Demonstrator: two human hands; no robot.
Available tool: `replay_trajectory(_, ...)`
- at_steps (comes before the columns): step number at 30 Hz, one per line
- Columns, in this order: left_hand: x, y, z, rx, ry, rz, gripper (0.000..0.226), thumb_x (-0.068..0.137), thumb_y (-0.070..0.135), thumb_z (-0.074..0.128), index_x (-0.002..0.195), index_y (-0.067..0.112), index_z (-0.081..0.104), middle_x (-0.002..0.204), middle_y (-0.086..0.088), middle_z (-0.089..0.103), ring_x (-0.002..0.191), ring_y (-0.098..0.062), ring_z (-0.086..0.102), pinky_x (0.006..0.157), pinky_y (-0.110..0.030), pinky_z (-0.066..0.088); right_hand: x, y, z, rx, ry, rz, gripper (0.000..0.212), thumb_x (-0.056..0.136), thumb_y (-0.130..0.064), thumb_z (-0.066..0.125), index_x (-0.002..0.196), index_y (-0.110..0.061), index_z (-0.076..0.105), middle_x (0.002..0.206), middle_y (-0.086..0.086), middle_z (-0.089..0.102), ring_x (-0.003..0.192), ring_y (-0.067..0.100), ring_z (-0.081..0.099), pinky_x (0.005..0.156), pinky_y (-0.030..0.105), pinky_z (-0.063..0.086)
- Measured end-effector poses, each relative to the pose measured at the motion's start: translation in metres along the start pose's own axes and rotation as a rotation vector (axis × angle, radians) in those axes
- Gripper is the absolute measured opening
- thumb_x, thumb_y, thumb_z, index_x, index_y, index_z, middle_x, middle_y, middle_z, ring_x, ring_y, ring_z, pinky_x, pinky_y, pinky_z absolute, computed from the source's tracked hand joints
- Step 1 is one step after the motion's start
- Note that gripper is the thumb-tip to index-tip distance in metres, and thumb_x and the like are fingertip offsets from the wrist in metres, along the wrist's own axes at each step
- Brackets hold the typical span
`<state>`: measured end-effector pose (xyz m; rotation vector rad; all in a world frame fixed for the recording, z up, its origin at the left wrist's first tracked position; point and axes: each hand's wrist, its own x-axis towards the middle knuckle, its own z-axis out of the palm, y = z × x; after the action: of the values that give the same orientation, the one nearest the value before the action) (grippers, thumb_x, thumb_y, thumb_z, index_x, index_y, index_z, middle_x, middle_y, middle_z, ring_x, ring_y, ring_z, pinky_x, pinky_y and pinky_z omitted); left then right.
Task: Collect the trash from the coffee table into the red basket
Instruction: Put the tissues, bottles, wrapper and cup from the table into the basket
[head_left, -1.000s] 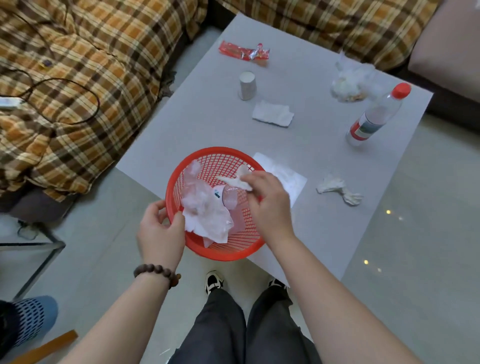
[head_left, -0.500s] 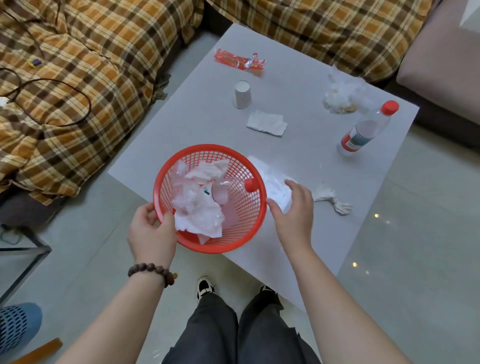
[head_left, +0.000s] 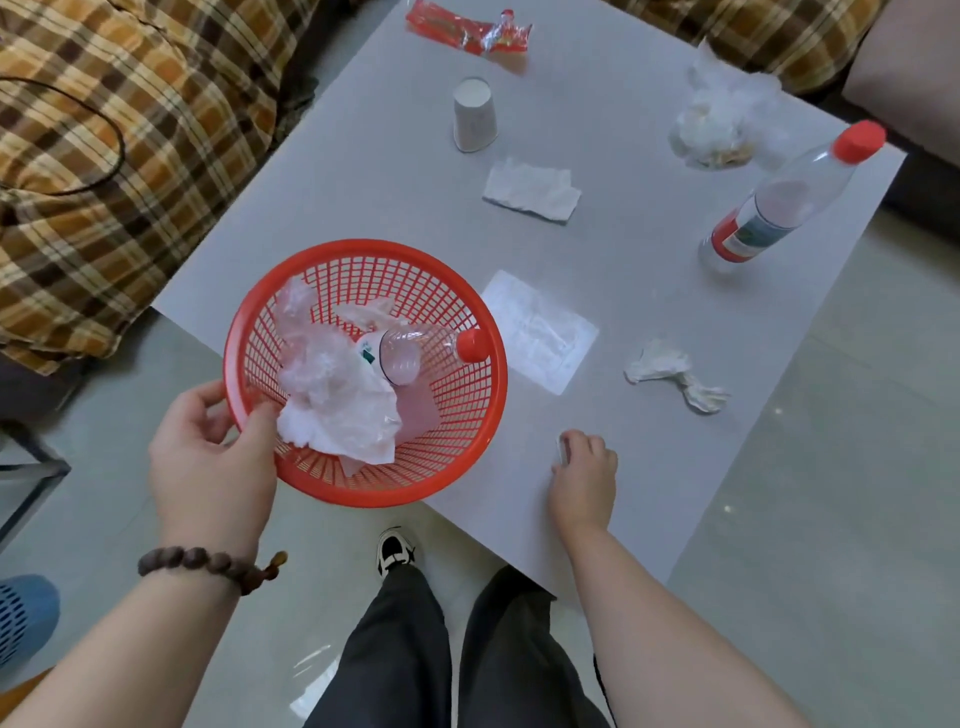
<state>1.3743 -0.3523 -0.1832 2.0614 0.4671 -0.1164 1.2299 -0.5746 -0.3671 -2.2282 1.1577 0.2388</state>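
Observation:
My left hand (head_left: 213, 462) grips the near-left rim of the red basket (head_left: 363, 250), which overhangs the grey coffee table's (head_left: 649, 467) near corner. Inside lie a plastic bottle with a red cap (head_left: 415, 349) and crumpled tissue and film (head_left: 337, 410). My right hand (head_left: 584, 478) rests on the table right of the basket, fingers curled, nothing visible in it. On the table lie a flat clear sheet (head_left: 540, 332), a crumpled tissue (head_left: 670, 371), a folded tissue (head_left: 530, 189), an upturned paper cup (head_left: 474, 117), a red wrapper (head_left: 467, 34), a crumpled clear bag (head_left: 722, 124) and a standing bottle (head_left: 779, 202).
A plaid-covered sofa (head_left: 104, 156) runs along the table's left and far sides, with a black cable on it. A beige cushion (head_left: 909, 67) is at the far right. Tiled floor, my legs and a shoe (head_left: 395, 553) are below. A metal frame (head_left: 31, 478) stands at left.
My right hand dropped a tissue into the basket, reached to the flat sheet, then drew back to the table's near edge. The basket stayed in my left hand.

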Motion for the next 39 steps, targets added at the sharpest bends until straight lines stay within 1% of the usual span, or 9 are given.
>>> replay_trajectory(3, 0.0, 0.001, 0.005, 0.002, -0.003, 0.007, 0.019, 0.082, 0.023, 0.064, 0.085, 0.042, 0.061, 0.09, 0.01, 0.073, 0.073, -0.008, 0.072, 0.053, -0.023, 0.055, 0.006, 0.005, -0.003, 0.007, 0.005, -0.021, 0.029, 0.082, 0.008, 0.044, 0.095, -0.012, 0.059, 0.096, 0.005, 0.058, 0.096, 0.025, 0.046, 0.063, 0.03, 0.033)
replay_trajectory(7, -0.002, 0.004, 0.009, -0.003, -0.003, 0.002, 0.02, 0.085, 0.02, 0.062, 0.086, 0.039, 0.059, 0.092, 0.01, 0.072, 0.073, -0.009, 0.072, 0.054, -0.024, 0.054, 0.009, 0.003, -0.01, 0.028, -0.045, 0.011, 0.022, 0.085, 0.004, 0.043, 0.092, -0.01, 0.058, 0.095, 0.007, 0.058, 0.096, 0.026, 0.048, 0.066, 0.032, 0.037)
replay_trajectory(11, -0.005, 0.01, 0.012, 0.0, -0.024, -0.003, 0.021, 0.087, 0.017, 0.063, 0.086, 0.037, 0.058, 0.095, 0.009, 0.072, 0.08, -0.013, 0.072, 0.064, -0.032, 0.057, 0.003, -0.032, -0.047, 0.305, 0.135, 0.018, 0.016, 0.091, -0.005, 0.046, 0.094, -0.013, 0.06, 0.093, -0.002, 0.055, 0.096, 0.022, 0.053, 0.07, 0.024, 0.034)
replay_trajectory(16, -0.017, 0.018, 0.025, -0.025, -0.072, 0.006, 0.021, 0.089, 0.011, 0.061, 0.091, 0.031, 0.059, 0.091, 0.008, 0.072, 0.081, -0.014, 0.071, 0.065, -0.03, 0.057, -0.023, -0.105, -0.118, 0.574, 0.336, -0.349, 0.02, 0.087, -0.01, 0.054, 0.088, -0.03, 0.055, 0.087, -0.017, 0.053, 0.083, 0.007, 0.055, 0.07, 0.008, 0.04)
replay_trajectory(21, -0.036, 0.022, 0.041, -0.056, -0.118, 0.006, 0.018, 0.087, 0.015, 0.061, 0.091, 0.033, 0.06, 0.098, 0.001, 0.073, 0.082, -0.022, 0.071, 0.071, -0.042, 0.059, -0.034, -0.149, -0.135, 0.512, 0.18, -0.575, 0.012, 0.086, -0.005, 0.055, 0.091, -0.014, 0.061, 0.089, -0.009, 0.054, 0.088, 0.016, 0.055, 0.074, 0.027, 0.047)
replay_trajectory(26, -0.052, 0.029, 0.047, -0.067, -0.147, 0.027, 0.02, 0.086, 0.016, 0.061, 0.089, 0.036, 0.059, 0.098, 0.004, 0.073, 0.076, -0.022, 0.072, 0.068, -0.045, 0.06, -0.032, -0.148, -0.135, 0.459, 0.126, -0.534, 0.013, 0.089, -0.01, 0.056, 0.099, -0.014, 0.064, 0.093, -0.01, 0.053, 0.093, 0.014, 0.054, 0.08, 0.031, 0.049)
replay_trajectory(32, -0.054, 0.024, 0.048, -0.029, -0.127, 0.018, 0.019, 0.087, 0.017, 0.061, 0.09, 0.036, 0.058, 0.101, 0.002, 0.072, 0.08, -0.019, 0.071, 0.069, -0.041, 0.059, -0.016, -0.104, -0.149, 0.581, 0.309, -0.476, 0.024, 0.082, -0.027, 0.065, 0.105, -0.025, 0.059, 0.099, -0.02, 0.049, 0.098, 0.011, 0.055, 0.082, 0.026, 0.046)
replay_trajectory(35, -0.053, 0.018, 0.048, -0.014, -0.096, 0.006, 0.018, 0.087, 0.018, 0.06, 0.096, 0.034, 0.059, 0.103, 0.002, 0.071, 0.088, -0.018, 0.07, 0.071, -0.036, 0.057, 0.018, -0.047, -0.146, 0.466, 0.371, -0.304, 0.035, 0.081, -0.026, 0.067, 0.115, -0.021, 0.059, 0.115, -0.007, 0.051, 0.112, 0.02, 0.05, 0.092, 0.033, 0.043)
replay_trajectory(39, -0.054, 0.01, 0.047, -0.018, -0.081, 0.001, 0.02, 0.088, 0.018, 0.061, 0.105, 0.027, 0.06, 0.102, 0.003, 0.071, 0.085, -0.015, 0.07, 0.064, -0.028, 0.053, 0.069, 0.021, -0.122, 0.025, 0.058, -0.066, 0.065, 0.085, -0.034, 0.064, 0.142, -0.028, 0.034, 0.156, 0.007, 0.015, 0.141, 0.032, 0.014, 0.112, 0.043, 0.022)
